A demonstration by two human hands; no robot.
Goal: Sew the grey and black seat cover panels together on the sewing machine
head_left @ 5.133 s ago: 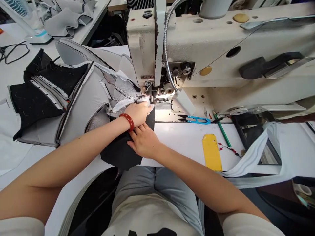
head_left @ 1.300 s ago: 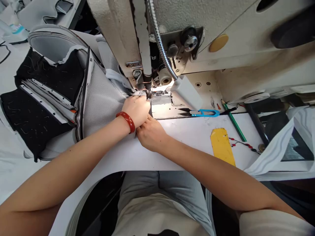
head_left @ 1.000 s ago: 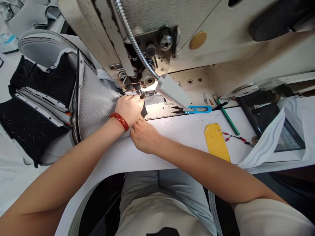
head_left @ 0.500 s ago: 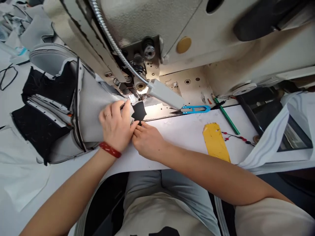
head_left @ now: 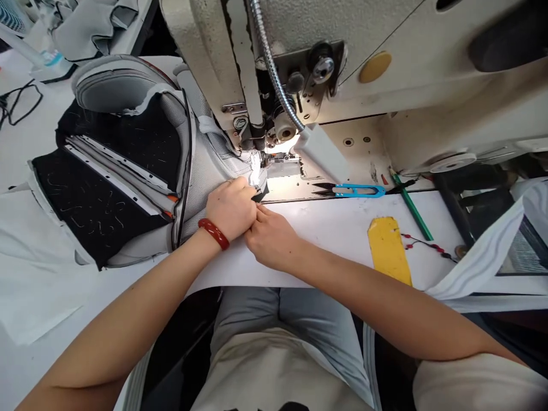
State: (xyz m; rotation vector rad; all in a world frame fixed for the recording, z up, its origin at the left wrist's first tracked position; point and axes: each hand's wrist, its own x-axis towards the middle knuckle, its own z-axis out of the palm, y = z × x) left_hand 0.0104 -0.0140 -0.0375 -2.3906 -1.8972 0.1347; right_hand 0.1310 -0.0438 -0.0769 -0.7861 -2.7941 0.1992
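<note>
My left hand [head_left: 232, 208], a red bangle on its wrist, has its fingers curled over the edge of a grey mesh fabric piece [head_left: 204, 165]. This sewn piece carries black panels [head_left: 107, 211] and white strips, and spreads out to the left. My right hand [head_left: 274, 237] meets the left one, thumb and fingers pinched at the same edge. A small dark corner of fabric [head_left: 263, 191] shows just above the fingertips; the rest of it is hidden. Right behind the hands is the sewing machine's needle area [head_left: 274, 157], lit by a lamp [head_left: 323, 151].
Blue thread snips [head_left: 359, 190] lie on the machine bed, beside a green pencil [head_left: 411, 205]. Farther right are a yellow card [head_left: 389, 248], a beaded string [head_left: 430, 245] and white striped cloth [head_left: 479, 251]. The sewing machine body [head_left: 406, 97] overhangs the back.
The view has shifted, so the machine appears farther right. My left fingers have folded in closer to my right hand, and the black fabric corner is now mostly covered.
</note>
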